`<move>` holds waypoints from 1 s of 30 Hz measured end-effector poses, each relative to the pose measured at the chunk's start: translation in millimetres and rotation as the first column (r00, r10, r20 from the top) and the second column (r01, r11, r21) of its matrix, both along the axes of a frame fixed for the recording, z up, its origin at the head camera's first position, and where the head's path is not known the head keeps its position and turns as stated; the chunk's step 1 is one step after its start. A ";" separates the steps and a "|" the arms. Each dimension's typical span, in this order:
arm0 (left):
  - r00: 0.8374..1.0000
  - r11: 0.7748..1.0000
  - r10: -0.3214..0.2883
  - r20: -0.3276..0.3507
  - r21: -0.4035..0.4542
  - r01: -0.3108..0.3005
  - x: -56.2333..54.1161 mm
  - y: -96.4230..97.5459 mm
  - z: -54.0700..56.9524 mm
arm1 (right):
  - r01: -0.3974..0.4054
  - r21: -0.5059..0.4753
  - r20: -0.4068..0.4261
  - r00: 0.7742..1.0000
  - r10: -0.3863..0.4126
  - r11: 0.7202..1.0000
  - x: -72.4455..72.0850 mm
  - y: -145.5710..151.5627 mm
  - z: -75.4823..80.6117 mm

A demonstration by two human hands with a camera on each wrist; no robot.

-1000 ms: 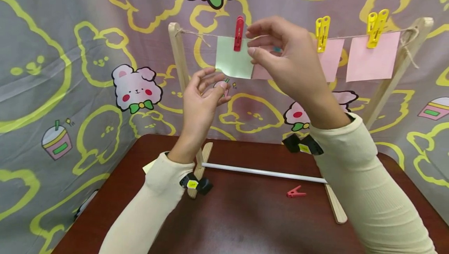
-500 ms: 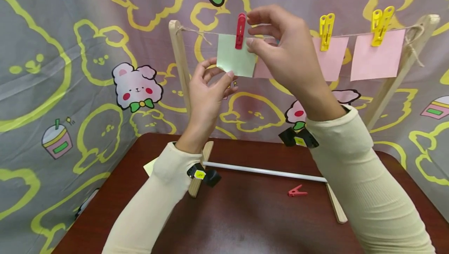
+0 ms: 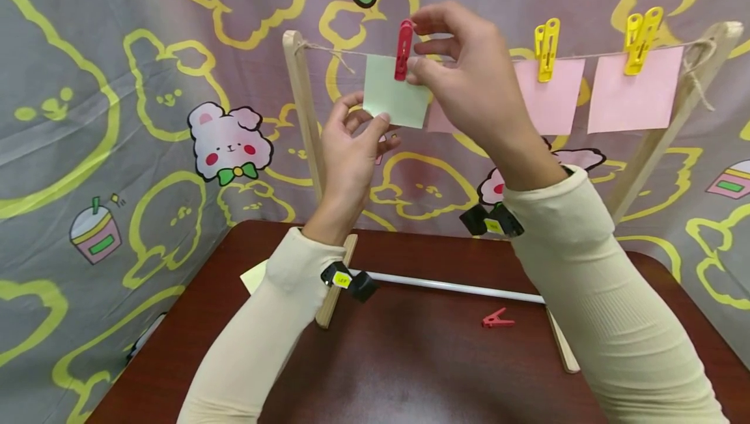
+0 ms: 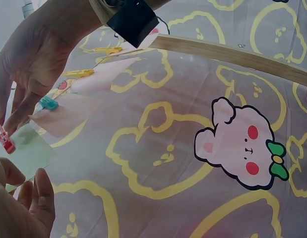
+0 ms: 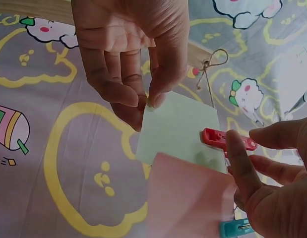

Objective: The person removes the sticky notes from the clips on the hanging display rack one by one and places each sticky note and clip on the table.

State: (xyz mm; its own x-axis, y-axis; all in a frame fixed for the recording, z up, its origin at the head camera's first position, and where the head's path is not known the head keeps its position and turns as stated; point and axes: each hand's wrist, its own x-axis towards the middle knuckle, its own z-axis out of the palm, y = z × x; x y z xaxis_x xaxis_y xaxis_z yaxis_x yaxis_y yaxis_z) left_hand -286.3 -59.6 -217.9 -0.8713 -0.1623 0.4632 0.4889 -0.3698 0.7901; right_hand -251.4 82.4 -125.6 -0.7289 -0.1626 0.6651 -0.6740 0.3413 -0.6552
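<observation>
A light green paper square [image 3: 404,103] hangs from the string, held by a red clothespin [image 3: 402,53]. My left hand [image 3: 351,150] pinches the square's lower left corner between thumb and fingers; the right wrist view shows the thumb and fingertips [image 5: 155,99] on that corner. My right hand [image 3: 469,72] is at the red clothespin with curled fingers, thumb near its lower end and index finger by its top. Behind the right hand a pink paper square [image 5: 188,193] partly overlaps the green one, with a teal clothespin [image 5: 235,228] at its edge.
Two more pink squares hang to the right under yellow clothespins [image 3: 547,49]. The string runs between wooden posts [image 3: 300,92], joined low by a white rod [image 3: 451,286]. On the brown table [image 3: 410,372] lie a spare red clothespin [image 3: 498,318] and pale yellow paper [image 3: 253,277].
My left hand has risen from just below the green square and now pinches its lower corner. My right fingertips have moved slightly left, up against the red clothespin.
</observation>
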 end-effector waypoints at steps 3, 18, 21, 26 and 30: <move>1.000 1.000 -0.001 -0.011 0.009 0.001 -0.6 0.0 -0.1 | 0.012 -0.012 0.026 1.000 -0.011 1.000 -1.7 -2.3 1.3; 0.999 0.996 -0.037 0.037 0.082 0.033 0.3 4.4 1.8 | 0.021 -0.065 0.145 0.989 -0.012 0.998 -6.5 -9.8 7.1; 0.998 0.996 -0.042 0.044 0.084 0.038 0.6 5.6 1.6 | 0.018 -0.071 0.155 0.988 -0.007 0.997 -7.1 -11.1 7.8; 0.998 0.996 -0.045 0.047 0.083 0.041 -0.4 6.8 0.8 | 0.003 -0.076 0.151 0.989 0.008 0.997 -9.5 -13.7 9.8; 0.998 0.995 -0.043 0.042 0.092 0.039 -1.6 7.8 0.4 | -0.004 -0.091 0.167 0.986 0.019 0.996 -12.5 -14.7 11.5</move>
State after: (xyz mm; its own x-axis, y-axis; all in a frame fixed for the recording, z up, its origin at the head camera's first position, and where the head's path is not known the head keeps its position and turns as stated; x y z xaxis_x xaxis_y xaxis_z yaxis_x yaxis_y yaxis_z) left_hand -288.0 -51.8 -217.5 -0.8969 -0.1659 0.4099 0.4380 -0.4598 0.7725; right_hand -264.0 67.7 -114.1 -0.8294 -0.1167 0.5464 -0.5560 0.2685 -0.7866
